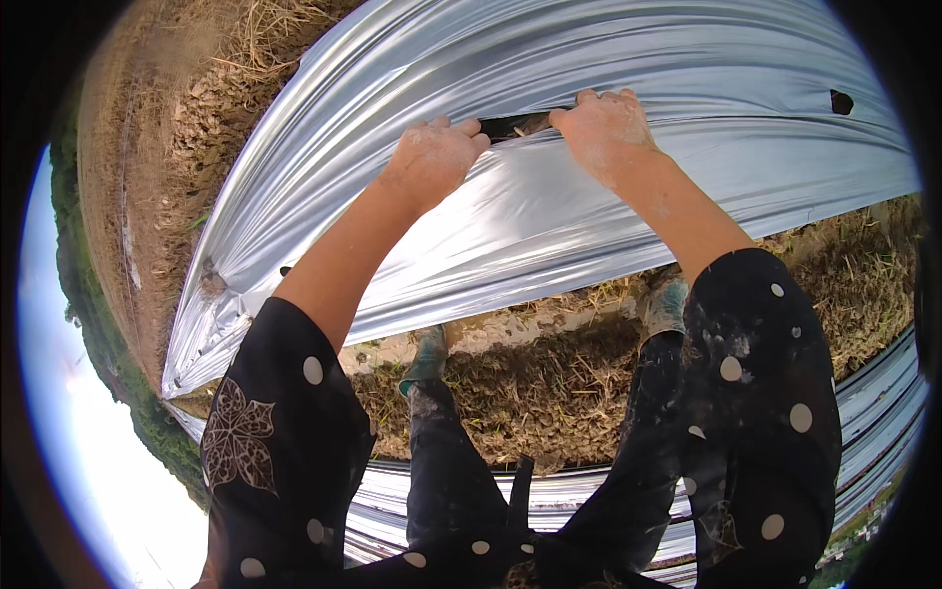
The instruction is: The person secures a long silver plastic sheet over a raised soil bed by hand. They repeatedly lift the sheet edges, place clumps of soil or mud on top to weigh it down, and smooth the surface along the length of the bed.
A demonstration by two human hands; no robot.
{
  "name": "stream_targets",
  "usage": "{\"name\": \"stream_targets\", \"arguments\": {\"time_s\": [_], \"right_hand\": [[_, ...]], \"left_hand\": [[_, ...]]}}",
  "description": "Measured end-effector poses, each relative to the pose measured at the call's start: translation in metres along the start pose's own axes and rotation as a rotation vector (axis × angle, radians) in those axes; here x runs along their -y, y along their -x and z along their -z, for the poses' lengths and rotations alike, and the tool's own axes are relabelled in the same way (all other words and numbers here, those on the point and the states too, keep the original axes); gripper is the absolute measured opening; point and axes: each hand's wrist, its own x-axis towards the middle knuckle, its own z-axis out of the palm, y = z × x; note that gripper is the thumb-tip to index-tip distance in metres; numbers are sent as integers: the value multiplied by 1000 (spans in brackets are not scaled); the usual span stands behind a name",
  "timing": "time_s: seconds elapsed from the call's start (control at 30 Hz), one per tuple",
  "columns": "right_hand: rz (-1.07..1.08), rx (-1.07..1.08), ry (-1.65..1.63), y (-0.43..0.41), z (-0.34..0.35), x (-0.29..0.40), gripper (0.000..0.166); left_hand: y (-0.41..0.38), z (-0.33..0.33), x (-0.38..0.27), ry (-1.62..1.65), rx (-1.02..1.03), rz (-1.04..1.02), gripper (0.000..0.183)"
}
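Note:
Silver plastic mulch film (515, 206) covers a raised soil bed before me, wrinkled and pulled tight lengthwise. My left hand (439, 158) grips the film at the left end of a long dark slit (515, 127). At the slit's right end my right hand (605, 132) has its fingers curled on the film's edge. Between the two hands the slit gapes, and a little soil or plant matter shows inside. Both hands are smeared with dried mud. A round dark hole (841, 102) pierces the film at the far right; a smaller one (285, 272) lies beside my left forearm.
My muddy boots (427, 361) (664, 305) stand in a furrow of wet soil and straw (544, 397). Behind me runs another film-covered bed (383, 508). Dry straw and clods (221, 110) lie beyond the bed at upper left.

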Motion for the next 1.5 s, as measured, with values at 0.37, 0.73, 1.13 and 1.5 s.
{"name": "stream_targets", "arguments": {"time_s": [0.37,0.73,1.13,1.5], "right_hand": [[-59,-428,-53,-25,-2,-2,24],[-122,-318,-257,-17,-42,-10,44],[-117,-607,-648,83,-83,-21,25],[-1021,-137,-2585,100,-174,-13,18]], "left_hand": [[-5,-4,6,127,-132,87,28],[-19,-53,-12,645,-203,237,35],[-35,-34,-47,687,-459,271,19],[20,-32,-118,774,-706,94,49]]}}
